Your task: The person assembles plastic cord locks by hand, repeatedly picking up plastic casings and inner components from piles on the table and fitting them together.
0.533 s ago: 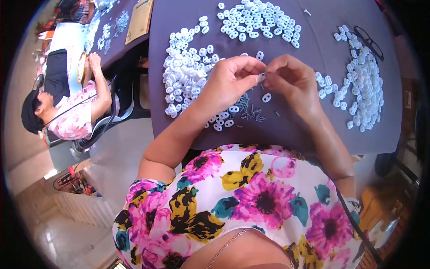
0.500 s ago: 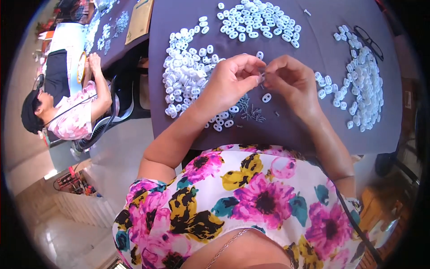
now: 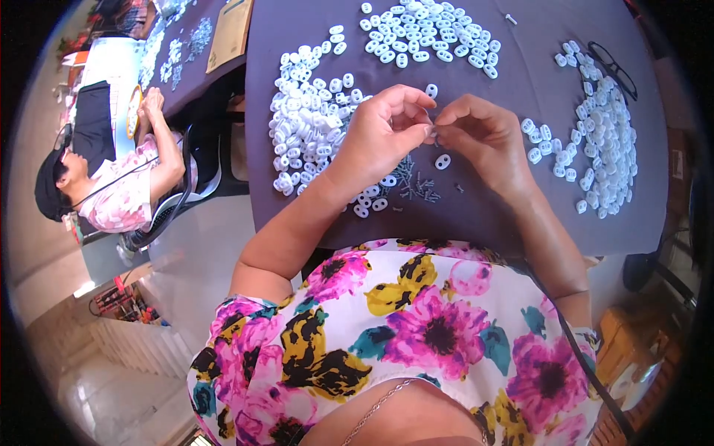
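Observation:
My left hand (image 3: 381, 137) and my right hand (image 3: 487, 145) meet above the table with fingers pinched together. Whatever sits between the fingertips is mostly covered and too small to name. Beneath the left hand, a heap of small dark screws (image 3: 420, 187) lies on the cloth. One white two-hole plastic piece (image 3: 442, 162) rests just below the fingertips, another (image 3: 431, 91) just beyond them. To the left spreads a large pile of white plastic pieces (image 3: 301, 126), partly hidden by my left hand and forearm.
More two-hole pieces (image 3: 428, 33) lie at the far side, and a long pile (image 3: 610, 149) runs down the right. Black-framed glasses (image 3: 613, 70) and a lone screw (image 3: 511, 19) lie on the dark tablecloth (image 3: 520, 67). A co-worker (image 3: 126, 175) sits at another table, left.
Both hands stay nearly in place; their fingertips have shifted slightly and now hide more of the small thing between them. The co-worker's hand and arm have moved a little.

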The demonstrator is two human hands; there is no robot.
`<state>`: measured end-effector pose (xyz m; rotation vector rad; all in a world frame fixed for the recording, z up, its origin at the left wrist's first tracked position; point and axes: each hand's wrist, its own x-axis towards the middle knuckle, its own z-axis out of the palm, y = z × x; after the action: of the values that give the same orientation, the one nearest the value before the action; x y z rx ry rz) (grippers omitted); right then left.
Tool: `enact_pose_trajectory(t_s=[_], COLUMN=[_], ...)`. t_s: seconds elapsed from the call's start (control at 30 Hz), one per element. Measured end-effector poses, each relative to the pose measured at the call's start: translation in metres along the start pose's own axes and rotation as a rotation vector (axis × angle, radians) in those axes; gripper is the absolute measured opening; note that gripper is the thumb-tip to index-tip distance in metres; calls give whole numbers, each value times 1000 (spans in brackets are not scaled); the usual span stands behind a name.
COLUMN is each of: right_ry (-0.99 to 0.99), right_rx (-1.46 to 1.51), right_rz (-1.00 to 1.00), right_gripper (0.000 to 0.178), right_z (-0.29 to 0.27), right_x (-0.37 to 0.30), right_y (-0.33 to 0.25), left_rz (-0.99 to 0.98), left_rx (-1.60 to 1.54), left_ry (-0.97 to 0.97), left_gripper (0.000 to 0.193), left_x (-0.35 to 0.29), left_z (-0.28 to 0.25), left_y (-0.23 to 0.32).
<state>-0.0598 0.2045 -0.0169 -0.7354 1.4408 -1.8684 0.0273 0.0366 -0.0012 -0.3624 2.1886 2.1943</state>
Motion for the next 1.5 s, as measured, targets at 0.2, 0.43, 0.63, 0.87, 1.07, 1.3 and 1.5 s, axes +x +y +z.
enact_pose_trajectory(t_s=[0.2,0.43,0.63,0.87,1.07,1.3,1.5], right_ry=[5,18,7,-6,2,1,-4], right_rx=[6,25,21,17,-41,-109,-112], right_rz=[76,71,46,12,-1,-5,-11], right_gripper=[11,12,13,13,11,11,11], right_z=[-4,-8,-6,-6,-4,-5,-6], right_x=[0,1,0,0,-1,0,0], right_y=[3,2,3,5,4,2,2], left_rz=[-11,28,65,74,86,66,72], left_rx=[-61,1,75,103,149,166,169], left_ry=[51,69,74,70,69,68,66], left_gripper=[22,23,23,22,20,20,19], left_x=[-4,-8,-9,-9,-9,-8,-8], left_z=[-2,-1,3,3,2,2,2], left_y=[3,11,15,15,13,13,12])
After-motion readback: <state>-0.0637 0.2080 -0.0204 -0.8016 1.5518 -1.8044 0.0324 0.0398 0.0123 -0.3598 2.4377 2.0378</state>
